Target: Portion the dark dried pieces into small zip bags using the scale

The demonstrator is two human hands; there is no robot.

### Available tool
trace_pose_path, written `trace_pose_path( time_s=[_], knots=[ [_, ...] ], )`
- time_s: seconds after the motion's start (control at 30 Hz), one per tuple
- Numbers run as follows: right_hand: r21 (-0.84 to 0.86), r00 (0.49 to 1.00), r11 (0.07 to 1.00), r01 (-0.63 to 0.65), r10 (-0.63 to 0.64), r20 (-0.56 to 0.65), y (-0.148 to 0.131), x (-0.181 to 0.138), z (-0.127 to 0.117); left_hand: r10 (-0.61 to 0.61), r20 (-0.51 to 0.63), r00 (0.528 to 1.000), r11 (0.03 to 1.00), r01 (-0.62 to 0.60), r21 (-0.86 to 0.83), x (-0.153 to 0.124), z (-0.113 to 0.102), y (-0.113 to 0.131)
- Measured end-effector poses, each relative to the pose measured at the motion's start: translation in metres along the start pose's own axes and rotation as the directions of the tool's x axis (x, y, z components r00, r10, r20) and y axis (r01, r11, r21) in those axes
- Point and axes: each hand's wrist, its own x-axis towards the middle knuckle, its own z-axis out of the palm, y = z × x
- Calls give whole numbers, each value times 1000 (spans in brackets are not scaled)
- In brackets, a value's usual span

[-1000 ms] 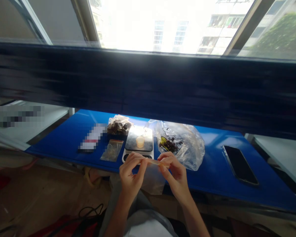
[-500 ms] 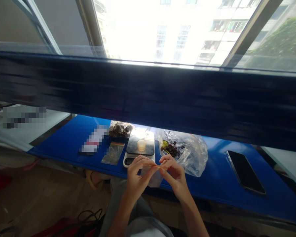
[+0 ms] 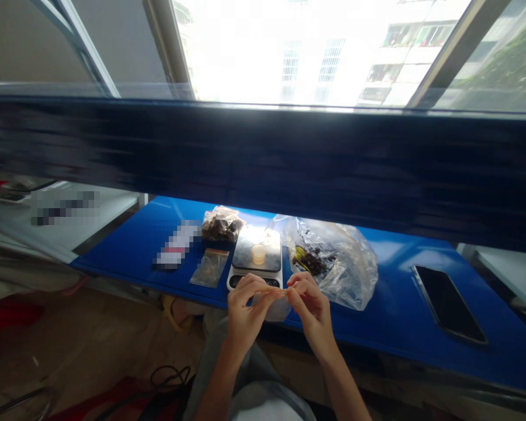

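Observation:
My left hand and my right hand meet just in front of the blue table's near edge. Both pinch the top strip of a small clear zip bag, whose body hangs below my fingers. Right behind my hands sits a small scale with a little yellowish cup on its dark plate. A large clear plastic bag with dark pieces inside lies to the right of the scale.
On the blue table lie a small flat zip bag, a filled bag of brown pieces and a blurred white packet. A black phone lies at the right. Cables trail on the floor.
My hands have drawn closer together along the bag's top strip, and the bag hangs shorter below them. The view has shifted slightly to the left.

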Motion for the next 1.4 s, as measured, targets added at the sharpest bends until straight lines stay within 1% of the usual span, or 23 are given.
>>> trace_pose_path(
  time_s=[0.07, 0.13, 0.2, 0.23, 0.27, 0.33, 0.37, 0.47, 0.53, 0.6, 0.67, 0.73, 0.8, 1.0, 1.1, 1.2, 1.3, 1.37, 1.4],
  knots=[
    [-5, 1000, 1000, 6, -6, -21, 3, 1, 1, 22, 29, 999, 1000, -22, 6, -1, -2, -1],
    [3, 999, 1000, 3, -3, -34, 5, 3, 2, 24, 95, 995, 1000, -25, 13, -2, -5, -2],
    [-4, 1000, 1000, -14, 14, -7, 5, 3, 3, -14, 162, 987, 1000, 9, 27, -2, -10, -3],
    [-17, 999, 999, -27, 27, 18, 5, 3, 3, -48, 171, 984, 998, 42, 41, -2, -14, -4],
    [-35, 998, 999, -40, 41, 43, 6, 3, 3, -90, 159, 983, 995, 82, 58, -1, -19, -6],
    [-68, 996, 996, -66, 70, 61, 9, 2, -2, -178, 68, 982, 980, 170, 104, 3, -34, -11],
    [-78, 996, 994, -77, 81, 48, 11, 2, -5, -209, 20, 978, 970, 205, 131, 6, -43, -16],
    [-135, 995, 986, -94, 89, -47, 23, 4, -21, -234, -161, 959, 937, 266, 225, 21, -76, -37],
    [-210, 989, 972, -105, 80, -122, 31, 5, -32, -225, -232, 946, 903, 292, 315, 32, -98, -57],
    [-277, 984, 954, -115, 71, -166, 37, 7, -41, -251, -209, 945, 862, 316, 397, 41, -113, -78],
    [-322, 982, 940, -110, 52, -182, 41, 9, -46, -273, -132, 953, 849, 303, 433, 46, -121, -96],
    [-337, 981, 936, -99, 36, -189, 43, 10, -48, -296, -52, 954, 832, 284, 477, 49, -122, -108],
    [-336, 982, 937, -94, 32, -187, 43, 10, -47, -303, -12, 953, 809, 264, 526, 49, -120, -116],
    [-357, 991, 931, -74, 30, -127, 45, 9, -44, -284, 30, 959, 718, 192, 669, 42, -114, -130],
    [-354, 993, 933, -68, 29, -113, 45, 9, -43, -233, 5, 972, 631, 148, 761, 37, -111, -135],
    [-336, 992, 939, -69, 30, -120, 44, 9, -44, -117, -88, 989, 560, 138, 817, 38, -108, -130],
    [-322, 993, 944, -75, 40, -114, 44, 10, -45, 20, -159, 987, 567, 120, 815, 52, -101, -111],
    [-313, 994, 947, -79, 50, -100, 45, 11, -47, 85, -130, 988, 606, 52, 794, 69, -92, -99],
    [-308, 994, 948, -81, 54, -94, 46, 11, -47, 89, -90, 992, 614, 17, 789, 79, -87, -95]
  ],
)
